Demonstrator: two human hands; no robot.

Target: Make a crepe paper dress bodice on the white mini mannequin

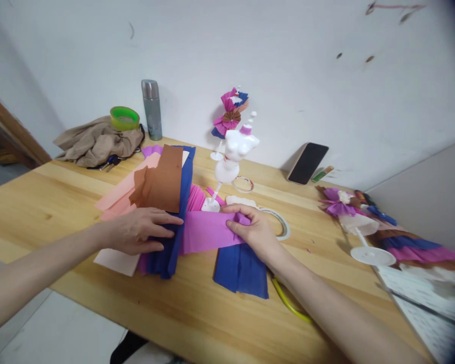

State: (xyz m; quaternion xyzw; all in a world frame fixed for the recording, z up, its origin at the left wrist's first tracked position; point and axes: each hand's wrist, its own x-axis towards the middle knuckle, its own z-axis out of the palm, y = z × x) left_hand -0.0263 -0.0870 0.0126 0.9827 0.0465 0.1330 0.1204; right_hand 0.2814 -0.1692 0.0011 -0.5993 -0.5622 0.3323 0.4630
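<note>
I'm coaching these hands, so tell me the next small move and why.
Probably ease the purple paper to the right: the right hand seems to pinch its right end, its other end meets the blue paper on the left, and the left hand rests there, which could steady it.

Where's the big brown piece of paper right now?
In the head view, the brown paper lies left of centre, overlapping a blue sheet, just beyond the left hand.

L forearm (49, 268) & R forearm (333, 308) both bare, w/ slim fingers (169, 219).
</note>
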